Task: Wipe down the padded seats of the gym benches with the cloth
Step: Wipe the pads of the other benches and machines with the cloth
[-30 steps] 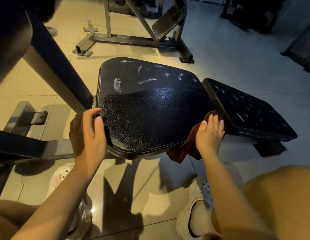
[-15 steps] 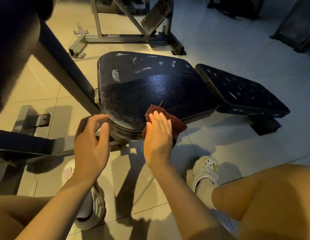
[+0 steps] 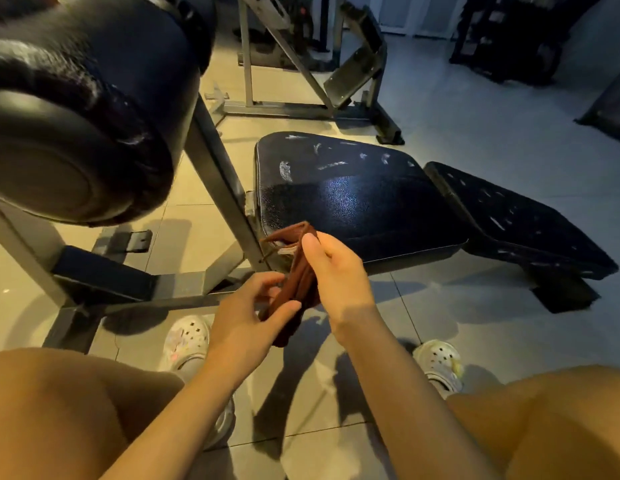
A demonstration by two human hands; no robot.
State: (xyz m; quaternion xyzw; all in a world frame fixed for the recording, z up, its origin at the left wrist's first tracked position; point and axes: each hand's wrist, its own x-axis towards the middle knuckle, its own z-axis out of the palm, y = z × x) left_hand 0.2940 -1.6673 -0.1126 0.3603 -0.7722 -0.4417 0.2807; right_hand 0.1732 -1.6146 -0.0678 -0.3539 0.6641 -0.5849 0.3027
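Below our head camera, in its one view, both hands meet in front of the near edge of the padded seat (image 3: 353,206). The right hand (image 3: 333,271) grasps the cloth (image 3: 296,285): its thumb lies against the upper part of the brown fabric and its fingers (image 3: 331,249) are curled behind it. The left hand (image 3: 249,310) pinches the lower part, thumb across the front and fingers (image 3: 267,282) curled behind. Held this way, between the two sets of fingers, the cloth hangs bunched and upright, off the counter, its top corner just in front of the seat's near left corner. We judge that we hold it so in order to refold it or turn a fresh face outward before the next pass; it is not on the padding now.

Beyond the fingers, the seat shows a glossy near half and pale smears across its far half, so we judge that band still wants wiping. To the right of the fingers lies a second pad (image 3: 516,220), lower and flecked with pale marks. To the left and above, a round roller pad (image 3: 76,109) sits on the grey frame (image 3: 218,168). Beneath the hands are the tiled floor (image 3: 475,323) and our white clogs (image 3: 189,337).
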